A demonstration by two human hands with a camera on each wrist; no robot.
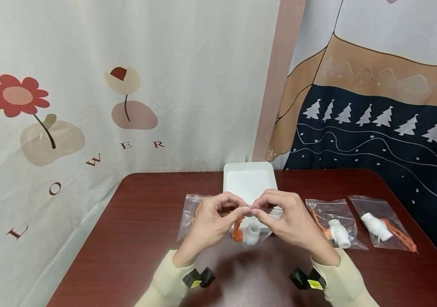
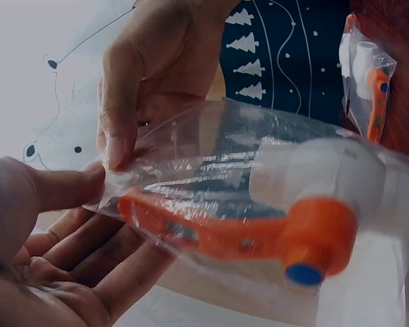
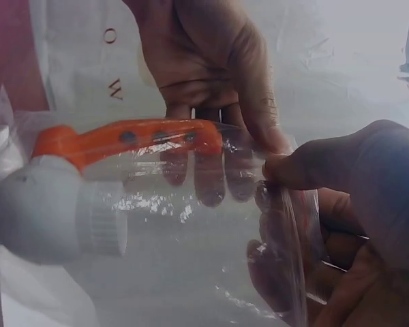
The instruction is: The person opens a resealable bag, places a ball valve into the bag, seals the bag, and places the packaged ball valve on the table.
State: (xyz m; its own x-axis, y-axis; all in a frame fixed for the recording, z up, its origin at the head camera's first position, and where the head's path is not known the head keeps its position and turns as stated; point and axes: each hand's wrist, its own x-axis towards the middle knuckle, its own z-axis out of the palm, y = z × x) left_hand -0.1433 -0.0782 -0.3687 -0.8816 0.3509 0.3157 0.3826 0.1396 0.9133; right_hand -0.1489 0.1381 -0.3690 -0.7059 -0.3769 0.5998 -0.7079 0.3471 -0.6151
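Between my two hands hangs a clear plastic bag (image 2: 218, 163) holding a white ball valve (image 2: 341, 170) with an orange lever handle (image 2: 238, 235). My left hand (image 1: 208, 219) pinches the bag's top edge between thumb and index finger. Close beside it, my right hand (image 1: 293, 217) pinches the same edge with thumb and fingertip. The hands almost touch at the bag's mouth; whether its seal is parted I cannot tell. In the right wrist view the bag's upper edge runs across the fingers, and the valve (image 3: 48, 211) sits at the far end.
A white tray (image 1: 229, 172) stands behind the hands on the dark red table (image 1: 145, 230). Two more bagged valves lie at right, one nearer (image 1: 339, 233) and one farther right (image 1: 376, 227). Another clear bag (image 1: 185, 215) lies left, partly hidden by my left hand.
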